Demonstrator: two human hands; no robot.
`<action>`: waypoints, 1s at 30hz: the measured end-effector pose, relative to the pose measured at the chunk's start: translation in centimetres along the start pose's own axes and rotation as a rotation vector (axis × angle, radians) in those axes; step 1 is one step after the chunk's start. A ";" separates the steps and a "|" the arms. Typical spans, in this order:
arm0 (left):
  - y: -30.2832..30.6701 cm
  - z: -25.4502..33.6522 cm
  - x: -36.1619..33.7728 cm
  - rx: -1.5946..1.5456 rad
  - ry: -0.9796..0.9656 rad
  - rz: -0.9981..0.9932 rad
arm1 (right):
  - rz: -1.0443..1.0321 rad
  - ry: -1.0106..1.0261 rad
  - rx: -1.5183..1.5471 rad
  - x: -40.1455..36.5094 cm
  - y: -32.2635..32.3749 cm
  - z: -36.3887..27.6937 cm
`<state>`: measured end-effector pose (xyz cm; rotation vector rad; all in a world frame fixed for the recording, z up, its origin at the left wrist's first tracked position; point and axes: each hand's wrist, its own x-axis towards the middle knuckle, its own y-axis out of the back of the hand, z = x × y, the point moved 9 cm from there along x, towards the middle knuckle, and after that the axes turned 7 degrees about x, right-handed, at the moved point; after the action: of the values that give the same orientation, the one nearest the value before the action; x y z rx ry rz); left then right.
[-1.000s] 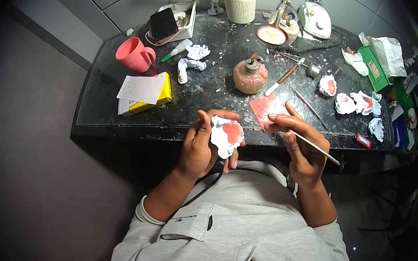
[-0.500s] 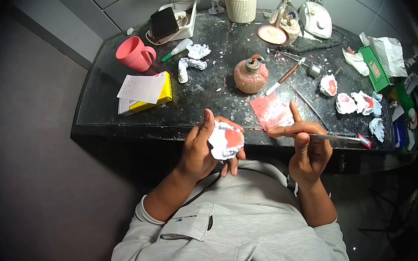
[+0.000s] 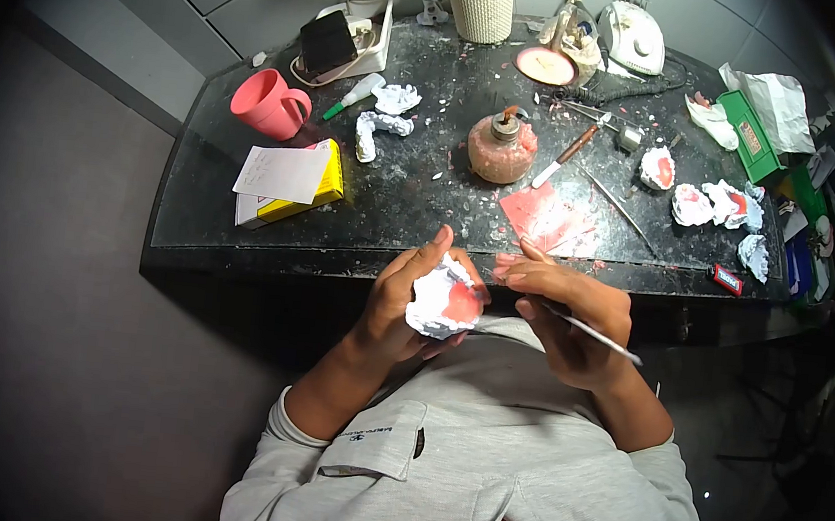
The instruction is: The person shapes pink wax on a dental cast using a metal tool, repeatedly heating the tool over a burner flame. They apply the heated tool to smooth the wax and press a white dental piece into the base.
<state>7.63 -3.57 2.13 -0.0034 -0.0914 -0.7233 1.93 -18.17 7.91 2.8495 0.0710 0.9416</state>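
Note:
My left hand (image 3: 385, 308) is wrapped round a white plaster dental cast (image 3: 428, 312), with its thumb along the upper edge. A pink wax patch (image 3: 463, 303) covers the cast's right part. My right hand (image 3: 578, 311) is just right of the cast, fingers pointing left toward it. It grips a thin metal instrument (image 3: 603, 341) that slants down to the right; its other end is hidden by the fingers. Beyond the right hand, a pink wax sheet (image 3: 528, 209) lies near the bench's front edge.
A spirit lamp (image 3: 500, 158) stands mid-bench beside a wooden-handled wax knife (image 3: 570, 155). A slim metal tool (image 3: 623, 212) lies to its right. More plaster casts (image 3: 692, 207) and a red box (image 3: 727, 280) are at right. A pink mug (image 3: 270, 106) and yellow box (image 3: 333, 177) stand left.
My right hand has moved left and down, close to the cast, and the instrument now slants downward instead of lying level. My left hand has tilted the cast slightly and closed more round it.

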 end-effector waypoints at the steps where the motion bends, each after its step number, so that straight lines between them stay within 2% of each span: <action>1: -0.2 1.6 -0.2 0.142 -0.177 -0.005 | -0.008 0.060 -0.078 0.3 -0.1 -0.9; 2: -0.7 1.6 0.1 0.142 -0.177 -0.005 | -0.017 0.121 -0.157 0.4 -0.2 -1.6; 4: -1.2 -0.7 0.9 -0.516 0.109 0.121 | 0.025 0.160 -0.169 0.2 -0.1 -1.8; 5: -1.1 -0.8 0.8 -0.557 0.082 0.027 | 0.068 0.200 -0.181 0.0 0.2 -2.2; 12: -0.9 -0.1 1.0 -0.601 -0.020 0.072 | 0.146 0.240 -0.204 -0.2 1.0 -3.0; 14: -0.4 -0.2 1.1 -0.498 -0.045 0.144 | 0.213 0.213 -0.244 -0.2 1.7 -2.8; 20: -0.9 0.7 1.1 -0.444 -0.078 -0.051 | 0.258 0.183 -0.252 -0.6 2.5 -1.7; 30: 0.1 0.0 1.8 -0.407 -0.130 0.055 | 0.324 0.190 -0.285 -0.4 4.3 -0.8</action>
<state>9.04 -4.74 2.25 -0.4402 -0.0670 -0.6765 1.10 -22.37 8.98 2.5446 -0.4791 1.1721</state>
